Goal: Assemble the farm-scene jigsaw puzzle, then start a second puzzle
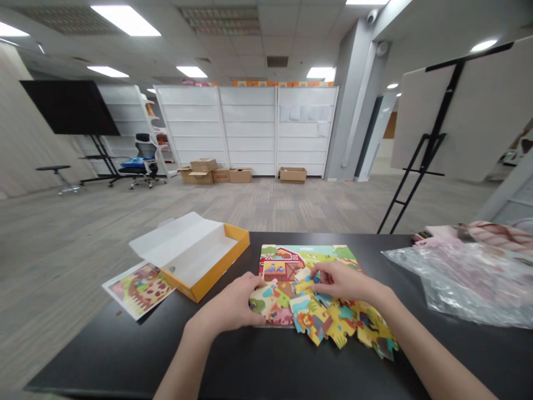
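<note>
A farm-picture puzzle board (pixel 308 249) with a red barn lies flat on the black table. A heap of loose jigsaw pieces (pixel 328 322), mostly yellow with bits of blue and green, covers its front part and spills over to the right onto the table. My left hand (pixel 239 303) is curled around a cluster of puzzle pieces (pixel 266 300) at the board's left edge, thumb in front and fingers behind. Above the heap, my right hand (pixel 343 280) has its thumb and fingers pinched on a puzzle piece (pixel 306 286), whose outline blends with the others.
To the left, an opened yellow box (pixel 220 264) with a white lid rests beside a picture sheet (pixel 139 289) at the table's edge. Clear plastic bags (pixel 466 283) and pink cloth lie on the right. Beyond the table stand cardboard boxes (pixel 202 172) and a black easel-like stand (pixel 428 139).
</note>
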### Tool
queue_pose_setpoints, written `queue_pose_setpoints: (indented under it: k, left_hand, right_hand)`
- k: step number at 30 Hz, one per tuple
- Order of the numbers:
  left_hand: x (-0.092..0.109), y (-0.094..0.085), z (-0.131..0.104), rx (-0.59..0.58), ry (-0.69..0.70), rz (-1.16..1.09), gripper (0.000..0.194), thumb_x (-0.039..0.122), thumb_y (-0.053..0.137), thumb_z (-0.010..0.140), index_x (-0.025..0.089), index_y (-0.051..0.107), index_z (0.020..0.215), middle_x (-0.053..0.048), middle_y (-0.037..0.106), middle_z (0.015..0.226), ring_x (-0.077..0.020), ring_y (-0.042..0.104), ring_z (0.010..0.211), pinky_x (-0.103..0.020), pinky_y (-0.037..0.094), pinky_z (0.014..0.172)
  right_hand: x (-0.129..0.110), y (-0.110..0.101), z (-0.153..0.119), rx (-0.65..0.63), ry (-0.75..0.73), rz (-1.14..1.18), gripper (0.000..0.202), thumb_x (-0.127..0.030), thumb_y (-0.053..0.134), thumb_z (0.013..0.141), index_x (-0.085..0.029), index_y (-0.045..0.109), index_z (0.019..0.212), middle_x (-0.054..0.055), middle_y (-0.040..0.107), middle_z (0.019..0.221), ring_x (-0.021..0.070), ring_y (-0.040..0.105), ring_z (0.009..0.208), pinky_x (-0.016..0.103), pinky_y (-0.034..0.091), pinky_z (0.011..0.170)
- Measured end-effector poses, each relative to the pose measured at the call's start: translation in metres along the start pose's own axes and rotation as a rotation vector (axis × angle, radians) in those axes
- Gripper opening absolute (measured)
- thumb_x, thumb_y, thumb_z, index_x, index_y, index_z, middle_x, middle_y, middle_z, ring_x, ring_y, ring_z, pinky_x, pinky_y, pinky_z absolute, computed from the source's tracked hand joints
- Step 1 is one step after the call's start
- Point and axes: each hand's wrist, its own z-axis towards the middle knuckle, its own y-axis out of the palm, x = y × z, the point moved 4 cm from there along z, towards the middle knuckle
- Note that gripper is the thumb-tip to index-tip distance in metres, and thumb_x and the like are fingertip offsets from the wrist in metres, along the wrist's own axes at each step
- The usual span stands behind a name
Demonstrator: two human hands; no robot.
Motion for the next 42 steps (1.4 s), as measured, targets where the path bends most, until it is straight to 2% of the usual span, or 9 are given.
queue_pose_setpoints:
  k: [4, 9, 20, 23, 26, 31, 35, 39, 42]
  left_hand:
    - [-0.008, -0.002, 0.0, 0.031, 0.007, -0.023, 0.043, 0.031, 0.07, 0.066, 0.021, 0.065, 0.107, -0.006, 0.061, 0.112, -0.0225, 0.061, 0.099, -0.03, 0.049, 0.086]
    - [-0.007, -0.005, -0.003, 0.021, -0.005, -0.028, 0.05, 0.033, 0.071, 0.064, 0.021, 0.062, 0.112, -0.006, 0.062, 0.109, -0.0241, 0.06, 0.099, -0.032, 0.049, 0.085]
    - [-0.009, 0.0, -0.008, 0.135, 0.047, 0.088, 0.039, 0.028, 0.067, 0.067, 0.024, 0.058, 0.104, -0.006, 0.062, 0.107, -0.025, 0.06, 0.097, -0.032, 0.046, 0.081]
    - [-0.011, -0.002, -0.01, 0.155, 0.004, 0.065, 0.034, 0.027, 0.065, 0.067, 0.023, 0.053, 0.098, -0.005, 0.062, 0.102, -0.0233, 0.06, 0.089, -0.03, 0.043, 0.072]
    - [-0.014, -0.005, -0.014, 0.164, -0.02, 0.049, 0.032, 0.028, 0.065, 0.067, 0.023, 0.049, 0.094, -0.003, 0.061, 0.096, -0.021, 0.059, 0.08, -0.029, 0.04, 0.066]
    - [-0.021, -0.01, -0.021, 0.237, 0.044, -0.021, 0.031, 0.027, 0.065, 0.068, 0.024, 0.046, 0.093, 0.0, 0.058, 0.09, -0.0185, 0.057, 0.079, -0.028, 0.04, 0.066]
    - [-0.021, -0.018, -0.023, 0.347, 0.079, -0.056, 0.028, 0.024, 0.062, 0.072, 0.023, 0.047, 0.095, 0.0, 0.059, 0.091, -0.018, 0.058, 0.081, -0.028, 0.042, 0.069]
    - [-0.01, -0.022, -0.018, 0.431, 0.076, 0.023, 0.025, 0.029, 0.059, 0.081, 0.023, 0.049, 0.103, -0.003, 0.061, 0.099, -0.021, 0.061, 0.088, -0.032, 0.046, 0.077]
    - [-0.006, -0.021, -0.011, 0.454, 0.049, 0.113, 0.034, 0.031, 0.058, 0.086, 0.023, 0.05, 0.117, -0.008, 0.06, 0.118, -0.0249, 0.06, 0.108, -0.037, 0.046, 0.092]
  right_hand:
    - [-0.001, 0.0, 0.001, -0.005, -0.021, 0.002, 0.031, -0.05, 0.063, 0.088, -0.02, 0.065, 0.092, 0.0, 0.064, 0.071, 0.0132, 0.052, 0.059, 0.024, 0.031, 0.054]
    - [0.001, 0.001, 0.002, 0.012, -0.023, 0.01, 0.034, -0.051, 0.061, 0.089, -0.019, 0.068, 0.097, 0.001, 0.064, 0.069, 0.014, 0.053, 0.059, 0.025, 0.033, 0.055]
    - [0.007, 0.002, 0.009, 0.08, -0.016, 0.031, 0.032, -0.047, 0.059, 0.089, -0.017, 0.071, 0.095, 0.003, 0.066, 0.071, 0.0152, 0.056, 0.062, 0.025, 0.038, 0.058]
    - [-0.006, -0.002, 0.024, 0.062, -0.045, 0.007, 0.031, -0.045, 0.057, 0.09, -0.017, 0.072, 0.091, 0.004, 0.069, 0.072, 0.0159, 0.058, 0.063, 0.025, 0.039, 0.058]
    - [-0.034, -0.007, 0.05, -0.015, -0.109, -0.045, 0.026, -0.041, 0.059, 0.09, -0.019, 0.073, 0.088, 0.004, 0.072, 0.074, 0.0157, 0.06, 0.063, 0.025, 0.038, 0.058]
    - [-0.089, -0.007, 0.092, -0.102, -0.182, -0.034, 0.024, -0.038, 0.064, 0.086, -0.018, 0.074, 0.095, 0.005, 0.075, 0.082, 0.0169, 0.064, 0.07, 0.024, 0.044, 0.062]
    - [-0.119, 0.004, 0.1, -0.226, -0.265, 0.095, 0.031, -0.043, 0.063, 0.086, -0.019, 0.073, 0.103, 0.003, 0.074, 0.083, 0.0147, 0.065, 0.069, 0.022, 0.046, 0.061]
    - [-0.116, 0.006, 0.102, -0.247, -0.28, 0.159, 0.031, -0.043, 0.066, 0.084, -0.018, 0.073, 0.101, 0.001, 0.07, 0.075, 0.0138, 0.062, 0.063, 0.022, 0.044, 0.058]
    - [-0.086, -0.003, 0.112, -0.138, -0.245, 0.202, 0.028, -0.039, 0.064, 0.084, -0.017, 0.072, 0.098, 0.002, 0.07, 0.076, 0.015, 0.062, 0.067, 0.024, 0.045, 0.061]
